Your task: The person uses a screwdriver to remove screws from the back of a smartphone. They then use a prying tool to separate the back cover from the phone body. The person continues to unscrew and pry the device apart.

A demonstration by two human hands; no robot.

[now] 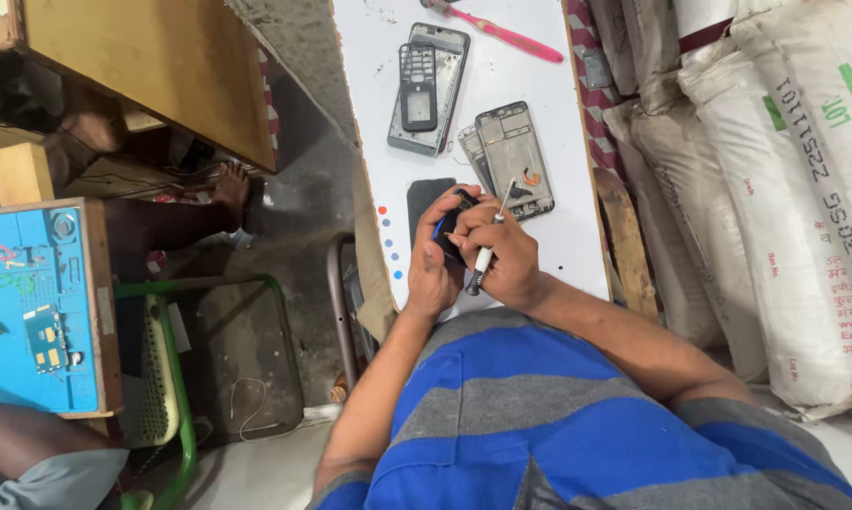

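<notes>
**Small phone held over the white table, screwdriver in the other hand**

A small dark phone is gripped in the left hand, the fingers curled closed around its lower edge and side, just above the near end of the white table. The right hand is closed around a thin screwdriver, held like a pen with its metal tip pointing up and away over the phone.

The phone is judged light and stiff but fragile: a slim shell, probably slippery, best held by its long edges rather than by its face. How much of it is open cannot be told, since the hands cover most of it.

Further up the table, a phone frame with exposed parts is seen just beyond the hands, a grey frame with a black keypad shell on top of it lies beyond that, and a pink toothbrush lies at the far end. A row of small coloured dots is set along the table's left edge.

To the right, white woven sacks are stacked, printed with red lettering and green marks. To the left, a blue work mat on a wooden board is seen, with another person's arm beside it.
</notes>
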